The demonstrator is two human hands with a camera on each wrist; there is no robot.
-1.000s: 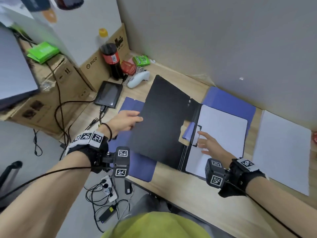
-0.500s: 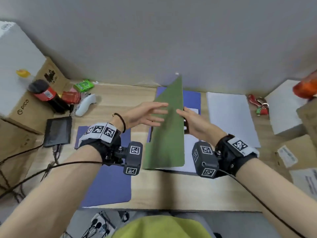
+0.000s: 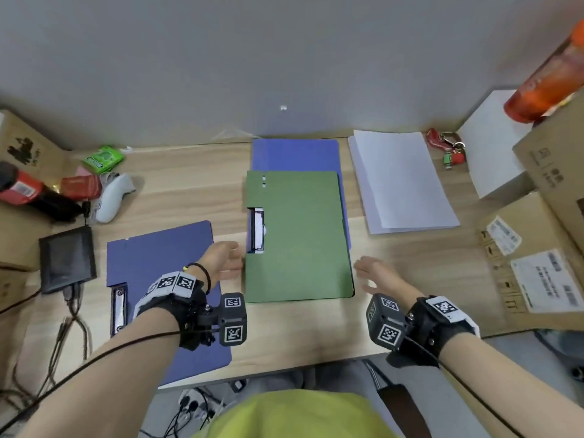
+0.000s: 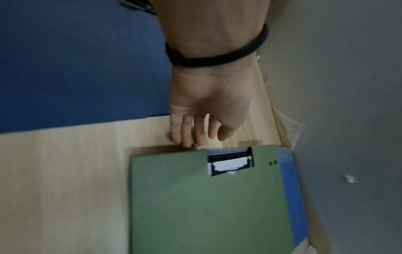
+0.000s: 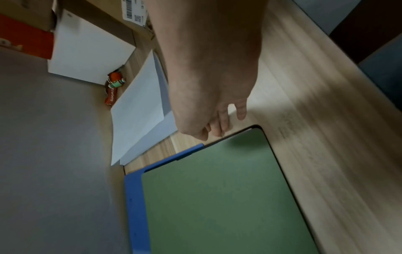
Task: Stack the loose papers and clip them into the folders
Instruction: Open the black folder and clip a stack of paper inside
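The green folder lies closed in the middle of the frame on the wooden counter, resting on a blue folder whose edge shows above it and along its right side. Through the notch in the green cover's left edge the clip and a strip of white paper under it are visible, so this folder looks loaded. The left hand sits just beside the folder's left edge, fingers straight and close together, the tips touching or nearly touching the edge; it holds nothing. The right hand hovers just off the lower right corner, fingers loosely relaxed, also holding nothing.

The loose papers lie in a slightly fanned pile at upper right, and a second blue folder, its clip exposed, lies at lower left.

The step in hand seems to be squaring off the closed green folder. To do it well, press the cover flat near the spine and slide both folders together clear of the working space. Then tap the fanned sheets even before clipping them.
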